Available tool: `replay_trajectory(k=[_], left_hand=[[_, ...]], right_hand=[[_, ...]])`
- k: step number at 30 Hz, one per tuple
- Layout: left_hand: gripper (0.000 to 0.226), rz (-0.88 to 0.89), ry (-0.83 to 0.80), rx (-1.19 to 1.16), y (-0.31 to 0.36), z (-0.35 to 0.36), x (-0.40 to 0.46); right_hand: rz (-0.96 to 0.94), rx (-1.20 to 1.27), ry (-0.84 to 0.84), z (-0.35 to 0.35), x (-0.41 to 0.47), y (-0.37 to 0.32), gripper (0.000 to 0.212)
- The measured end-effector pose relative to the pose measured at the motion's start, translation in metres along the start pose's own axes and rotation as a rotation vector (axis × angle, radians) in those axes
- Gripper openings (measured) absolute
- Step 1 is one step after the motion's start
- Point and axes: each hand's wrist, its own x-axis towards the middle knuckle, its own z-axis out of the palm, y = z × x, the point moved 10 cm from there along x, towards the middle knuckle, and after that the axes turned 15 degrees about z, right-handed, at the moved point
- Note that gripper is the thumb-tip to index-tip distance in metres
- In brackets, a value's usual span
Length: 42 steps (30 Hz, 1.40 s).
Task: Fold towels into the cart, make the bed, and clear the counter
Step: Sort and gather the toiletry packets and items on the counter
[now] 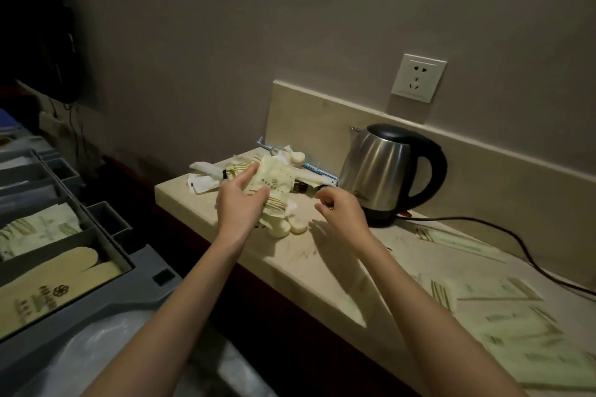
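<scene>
You were clearing the counter (322, 255) — your left hand (240, 203) pinched a sachet (274, 182) at twelve o'clock; your right hand (342, 206) hovered, loosely curled, empty. Next, probably, the cart (106, 296) at nine.

We see a pale stone counter (325, 267) running along the wall, with a grey plastic compartmented cart (96, 271) to its left. On the counter's far left end lies a heap of cream paper amenity packets (274, 182); a steel electric kettle with black handle (387, 171) stands just right of it. A white wall socket (418, 78) sits above and behind the kettle. Flat packets (522, 332) lie scattered on the counter's near right. Tan paper slippers (48, 280) lie in the cart's nearest compartment
</scene>
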Motion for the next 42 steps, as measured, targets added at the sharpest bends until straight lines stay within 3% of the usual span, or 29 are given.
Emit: replay_trajectory(k=[8, 13, 24, 33, 37, 42], left_hand=[[0.053, -0.024, 0.035, -0.023, -0.023, 0.012, 0.051], [0.052, -0.077, 0.041, -0.018, -0.033, 0.019, 0.058], [0.052, -0.067, 0.025, -0.095, -0.022, 0.017, 0.047], [0.053, -0.073, 0.063, -0.121, -0.015, 0.0, 0.024], [0.052, -0.039, 0.072, -0.14, -0.005, -0.006, 0.019], [0.051, -0.067, 0.062, -0.188, -0.005, -0.018, 0.016]], right_hand=[[-0.156, -0.376, 0.009, 0.046, 0.076, -0.017, 0.015], [-0.175, -0.424, 0.066, 0.051, 0.094, -0.015, 0.014], [-0.101, 0.089, 0.166, -0.007, 0.087, -0.021, 0.019], [-0.029, 0.152, 0.252, -0.051, 0.056, -0.018, 0.007], [-0.055, 0.17, 0.186, -0.053, 0.033, -0.011, 0.005], [-0.058, -0.045, -0.042, -0.023, -0.011, 0.015, 0.01]])
